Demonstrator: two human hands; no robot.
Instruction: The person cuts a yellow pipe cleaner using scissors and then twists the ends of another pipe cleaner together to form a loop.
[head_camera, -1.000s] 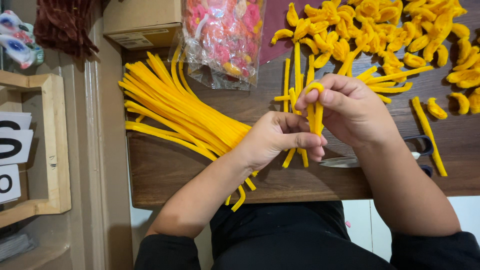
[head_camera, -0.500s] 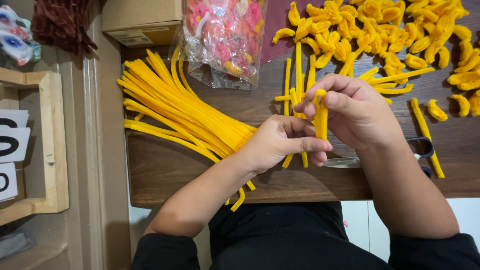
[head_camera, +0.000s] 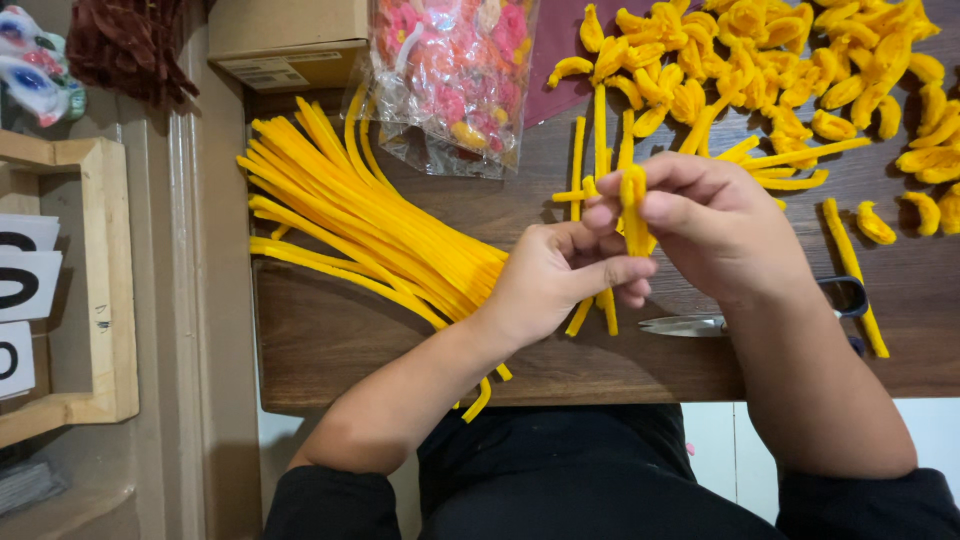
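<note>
The right hand (head_camera: 725, 235) is pinching a folded yellow pipe cleaner (head_camera: 633, 205) between thumb and fingertips, its long axis running upright, away from the table edge. The left hand (head_camera: 560, 280) is closing its fingers around the lower ends. Left of the fingers is lying a pipe cleaner bundle (head_camera: 370, 225); scissors (head_camera: 700, 323) are lying just beneath the right wrist on the wooden table (head_camera: 330, 340).

A dark wooden table (head_camera: 330, 340) stands beside a pale wooden frame (head_camera: 110, 300) under even light.
</note>
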